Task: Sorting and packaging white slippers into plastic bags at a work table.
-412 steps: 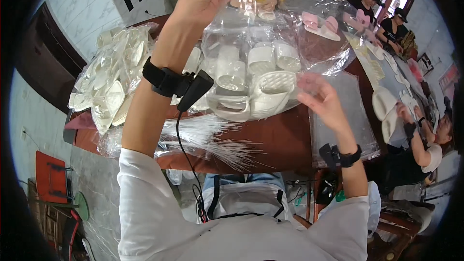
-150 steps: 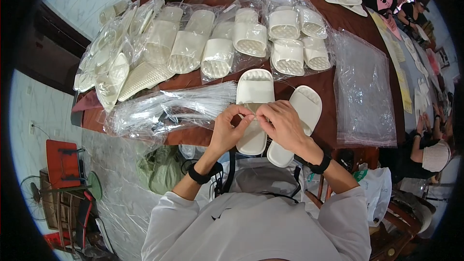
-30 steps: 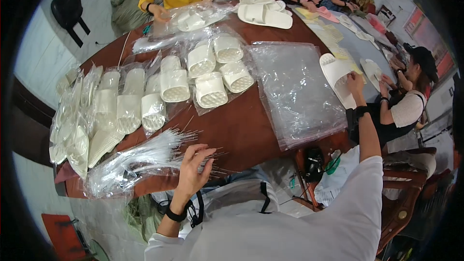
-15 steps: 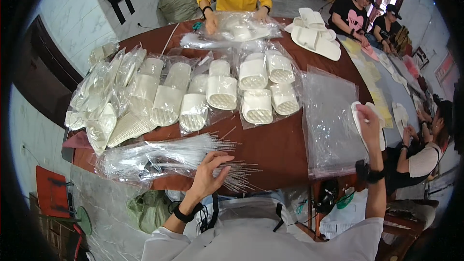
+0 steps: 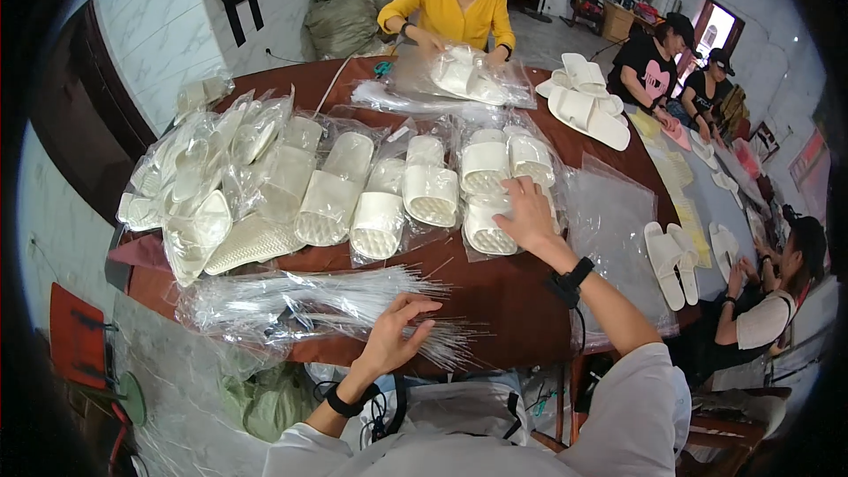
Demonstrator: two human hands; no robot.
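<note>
My left hand [image 5: 395,336] rests on a bundle of thin clear plastic strips [image 5: 336,300] at the near edge of the brown table [image 5: 512,291], its fingers pinching at the strip ends. My right hand [image 5: 527,215] reaches forward with fingers spread, touching a bagged pair of white slippers [image 5: 488,228]. More bagged white slippers [image 5: 380,203] lie in rows just left of that hand. A stack of flat clear bags [image 5: 618,230] lies to its right.
A heap of bagged slippers [image 5: 212,185] fills the table's left side. Loose white slippers [image 5: 585,102] lie at the far right. A person in yellow [image 5: 450,9] works across the table; other people sit at the right beside a blue table [image 5: 707,203] with slippers.
My right hand has swung from the far right back over the table onto the bagged slippers. My left hand has stayed on the bundle of strips. The view has shifted slightly.
</note>
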